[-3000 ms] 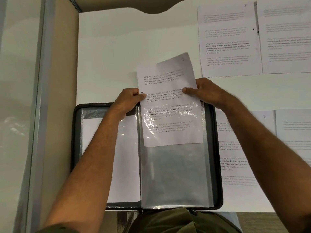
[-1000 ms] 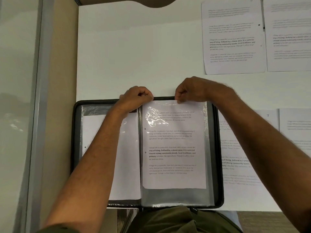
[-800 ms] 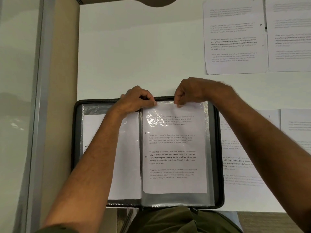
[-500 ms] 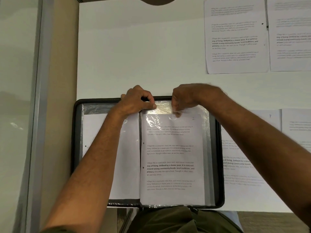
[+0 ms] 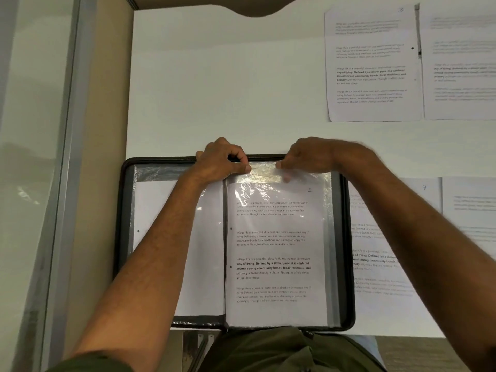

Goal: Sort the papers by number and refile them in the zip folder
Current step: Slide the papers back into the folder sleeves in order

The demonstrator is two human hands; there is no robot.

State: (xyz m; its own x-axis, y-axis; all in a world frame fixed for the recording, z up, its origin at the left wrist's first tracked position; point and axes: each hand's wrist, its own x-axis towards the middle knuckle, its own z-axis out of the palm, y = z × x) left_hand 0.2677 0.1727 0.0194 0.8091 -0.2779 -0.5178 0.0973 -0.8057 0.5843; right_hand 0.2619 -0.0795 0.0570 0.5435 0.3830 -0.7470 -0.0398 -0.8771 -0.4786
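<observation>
Both hands pinch the top of the clear sleeve: left hand, right hand. The thin, floppy sheet sits inside the folder, center frame; handle slippery plastic by its top edge.

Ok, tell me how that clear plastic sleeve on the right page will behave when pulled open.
The clear sleeve looks thin and floppy: it wrinkles under the left hand and right hand. Its glossy glare suggests it is probably slippery.

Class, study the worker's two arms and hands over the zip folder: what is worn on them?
The left hand and right hand are bare: no gloves, rings or watch show. Both forearms are uncovered. An olive-green sleeve edge shows at the left upper arm.
</observation>
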